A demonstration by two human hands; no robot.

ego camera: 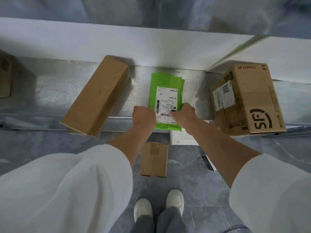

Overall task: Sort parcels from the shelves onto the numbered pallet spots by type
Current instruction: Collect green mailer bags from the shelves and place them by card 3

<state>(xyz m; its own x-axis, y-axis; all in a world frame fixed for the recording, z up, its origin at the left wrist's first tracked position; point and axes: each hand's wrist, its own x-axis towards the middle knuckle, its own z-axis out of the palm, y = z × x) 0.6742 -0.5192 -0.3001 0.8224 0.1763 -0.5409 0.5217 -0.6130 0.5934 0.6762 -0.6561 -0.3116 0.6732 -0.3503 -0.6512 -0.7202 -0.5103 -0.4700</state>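
Observation:
A green plastic mailer (pixel 165 84) with a white shipping label lies on the metal shelf (pixel 55 91), its near end hanging over the front edge. My left hand (pixel 143 115) grips its near left edge. On the near right edge, my right hand (pixel 184 115) grips too, thumb on the label. To the left of the mailer lies a long brown carton (pixel 97 96), angled, and to the right stands an SF Express carton (pixel 247 101).
A small brown box (pixel 154 159) lies on a lower level below my arms, beside a white box (pixel 181 138). Another brown carton (pixel 5 76) shows at the far left. My white shoes (pixel 159 207) stand on the grey floor.

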